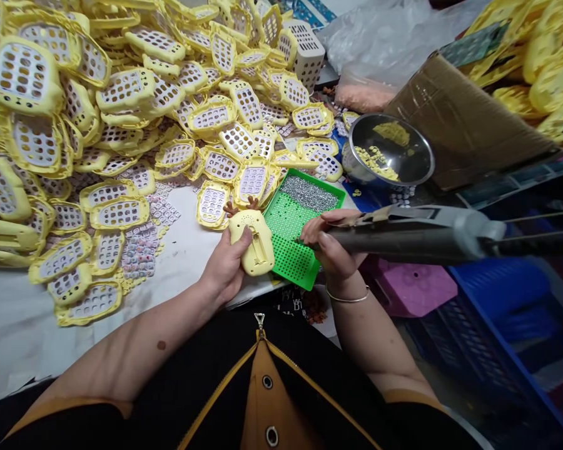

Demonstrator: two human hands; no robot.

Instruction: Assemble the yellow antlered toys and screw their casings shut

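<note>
Left hand (pixel 225 265) is pinching a pale-yellow casing (pixel 257 242) just left of the green tray (pixel 286 219); casing is showing brown antlers (pixel 231 210), small holes (pixel 248 220), open rectangular recess (pixel 260 251). Silvery bits (pixel 309 191) are lying at tray's far end. Right hand (pixel 334 242) is wrapping around dark cylindrical tool (pixel 398 240), tray's right side.

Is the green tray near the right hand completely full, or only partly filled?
The green tray is partly filled: small metal pieces cover its far end, while perforated floor shows in the near part.
</note>
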